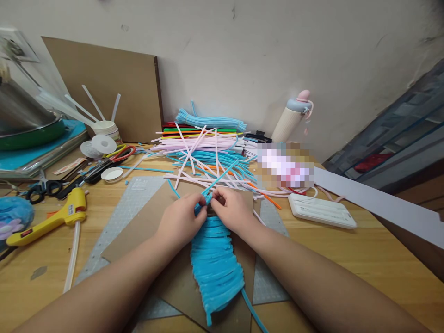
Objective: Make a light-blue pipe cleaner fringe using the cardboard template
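Observation:
A blue woven panel of pipe cleaners (pixel 217 263) lies on a brown cardboard sheet (pixel 138 231) in front of me. At its far end my left hand (pixel 185 215) is closed, thumb and fingers pinching blue pipe cleaners. My right hand (pixel 231 208) sits just beside it, also pinched closed on the blue strands where they cross. Loose blue ends stick up and away past both hands. Another blue strand trails from the panel's near right corner. The exact point of grip is partly hidden by my fingers.
Bundled pipe cleaners (pixel 211 143) in several colours lie behind my hands. At left are a yellow glue gun (pixel 52 219), black scissors (pixel 44 188) and tape spools (pixel 103 144). A white power strip (pixel 321 212) and a bottle (pixel 289 118) stand at right. A grey cutting mat (pixel 270 273) lies underneath.

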The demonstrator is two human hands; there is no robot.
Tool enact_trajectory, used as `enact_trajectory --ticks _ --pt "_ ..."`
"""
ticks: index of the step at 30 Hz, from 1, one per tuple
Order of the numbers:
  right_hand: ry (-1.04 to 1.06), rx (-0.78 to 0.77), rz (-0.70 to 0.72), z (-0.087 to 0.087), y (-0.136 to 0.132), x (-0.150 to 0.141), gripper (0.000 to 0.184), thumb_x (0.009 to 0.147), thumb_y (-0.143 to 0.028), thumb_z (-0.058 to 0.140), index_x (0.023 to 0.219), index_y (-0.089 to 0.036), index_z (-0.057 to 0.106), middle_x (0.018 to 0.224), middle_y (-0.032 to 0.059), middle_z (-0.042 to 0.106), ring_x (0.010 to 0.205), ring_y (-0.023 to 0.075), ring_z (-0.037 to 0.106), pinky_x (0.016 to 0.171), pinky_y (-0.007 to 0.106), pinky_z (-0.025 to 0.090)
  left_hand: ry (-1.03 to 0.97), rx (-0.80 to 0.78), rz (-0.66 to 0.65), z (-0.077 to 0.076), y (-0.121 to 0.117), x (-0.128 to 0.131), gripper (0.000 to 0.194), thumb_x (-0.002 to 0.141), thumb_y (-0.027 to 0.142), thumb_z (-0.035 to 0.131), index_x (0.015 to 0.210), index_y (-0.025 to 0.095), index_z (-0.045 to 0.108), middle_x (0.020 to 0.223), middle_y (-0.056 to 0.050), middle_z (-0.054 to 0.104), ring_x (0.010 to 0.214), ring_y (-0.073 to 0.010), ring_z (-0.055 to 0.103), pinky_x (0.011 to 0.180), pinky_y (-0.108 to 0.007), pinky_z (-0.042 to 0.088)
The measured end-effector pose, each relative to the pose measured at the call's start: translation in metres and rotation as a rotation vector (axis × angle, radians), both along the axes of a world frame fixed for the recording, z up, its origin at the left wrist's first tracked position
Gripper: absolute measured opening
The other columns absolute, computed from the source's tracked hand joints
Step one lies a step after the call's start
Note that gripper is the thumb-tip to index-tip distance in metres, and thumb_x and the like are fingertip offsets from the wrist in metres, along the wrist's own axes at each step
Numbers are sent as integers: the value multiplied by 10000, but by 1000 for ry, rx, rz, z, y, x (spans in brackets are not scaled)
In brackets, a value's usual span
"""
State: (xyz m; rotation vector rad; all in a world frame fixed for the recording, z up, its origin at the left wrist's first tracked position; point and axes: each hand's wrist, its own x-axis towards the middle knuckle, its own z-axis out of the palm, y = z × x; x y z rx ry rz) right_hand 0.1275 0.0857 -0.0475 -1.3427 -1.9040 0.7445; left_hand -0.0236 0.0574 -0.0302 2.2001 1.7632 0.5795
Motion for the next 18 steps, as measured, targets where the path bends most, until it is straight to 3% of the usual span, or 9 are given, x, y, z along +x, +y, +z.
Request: enact_trajectory --ticks 4,7,10,13,18 --pt "70 6 30 1 1 1 175 761 -150 418 805 -190 583 740 0 585 700 130 519 615 235 372 29 -28 -62 0 -1 1 101 766 238 480 825 244 561 829 6 621 686 -146 554 547 -233 340" --pt "31 36 61 0 3 1 129 757 -192 479 693 -175 590 705 7 574 688 132 512 612 238 369 37 -28 -90 0 0 0 125 775 241 472 850 255 571 840 12 625 703 -146 559 570 -235 350" --pt "105 26 8 -2 4 1 117 760 -227 506 711 -175 599 686 1 577 645 123 510 596 233 373 50 -49 -129 1 -1 -1 124 779 239 463 836 255 572 840 14 627 708 -145 561 573 -232 348" --pt "262 -66 -62 -3 6 2 161 782 -289 491 751 -173 599 622 -13 562 551 107 484 536 222 371 76 -83 -144 2 -4 -1 131 799 270 440 834 264 566 801 18 629 676 -147 559 546 -234 329" --pt "393 -250 -38 -2 9 1 176 763 -318 504 724 -166 585 477 -47 466 417 84 398 429 209 316 74 -95 -28 0 0 1 144 809 318 445 902 279 548 815 26 636 695 -160 567 530 -240 314"
